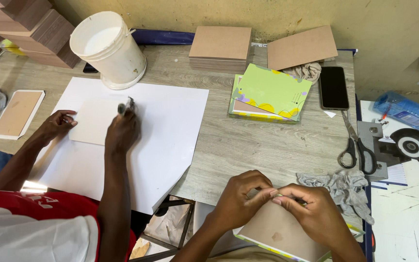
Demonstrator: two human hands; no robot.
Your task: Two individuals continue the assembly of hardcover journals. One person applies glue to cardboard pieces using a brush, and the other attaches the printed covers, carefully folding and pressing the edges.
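While both hands work at the near edge: a book cover [280,233] lies under them, brown board side up.
Cover axis: long side runs from near-left toward far-right, tilted across the near edge of the surface [248,145]; its coloured rim shows along the bottom.
Cover place: half over the near edge, just left of a grey rag [345,189].
Left hand [241,196]: fingers curled, tips pinching the cover's far edge, wrist coming up from below.
Right hand [311,208]: fingers bent, pinching the same edge, fingertips meeting the left hand's.
Co-worker: at the left, one hand [122,131] grips a small tool over a white sheet [170,131]; the other hand [56,123] presses flat on the paper.
Surface: grey wood grain; a white bucket [107,48] at the far edge, board stacks [219,46] beside it, green covers [267,92], a phone [333,87] and scissors [355,148] toward the right edge.
Room: yellowish wall behind.
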